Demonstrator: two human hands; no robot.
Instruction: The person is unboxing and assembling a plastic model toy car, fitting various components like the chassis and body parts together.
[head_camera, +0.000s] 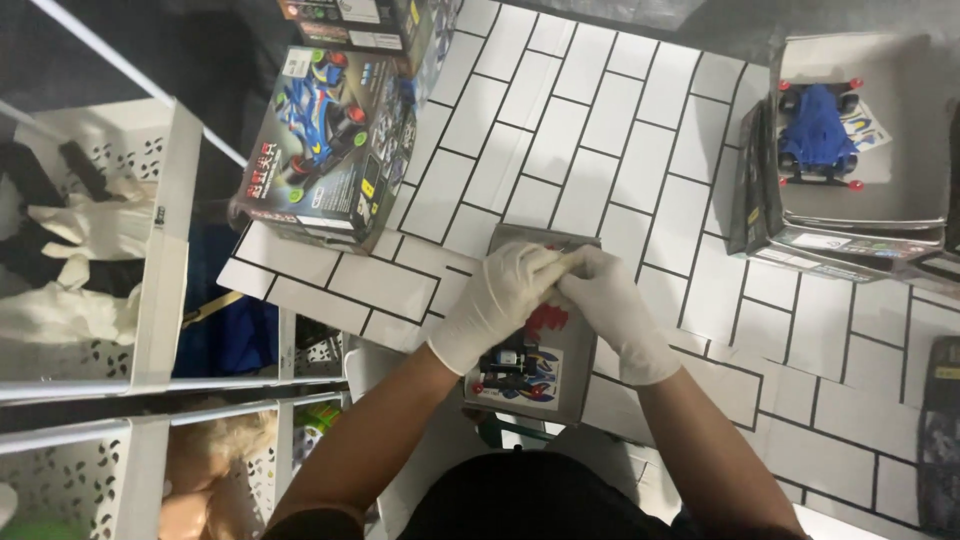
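- The left hand (500, 300) and right hand (608, 305), both in thin white rubber gloves, close together on a small pale part (566, 262) over the open grey cardboard tray (572, 385).
- A black toy car chassis (508, 362) and sticker sheet lie in this tray.
- A second grey tray (905, 190) holds a blue toy car (816, 130).
- A glossy printed box (330, 140) lies on the white tile-pattern table (600, 130).

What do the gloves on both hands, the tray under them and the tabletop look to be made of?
White gloves on the left hand and right hand: thin latex or similar, matte and wrinkled. Shallow grey box tray: likely cardboard, with flat folded walls. White brick-pattern tabletop: possibly printed sheet, since its edge is thin.
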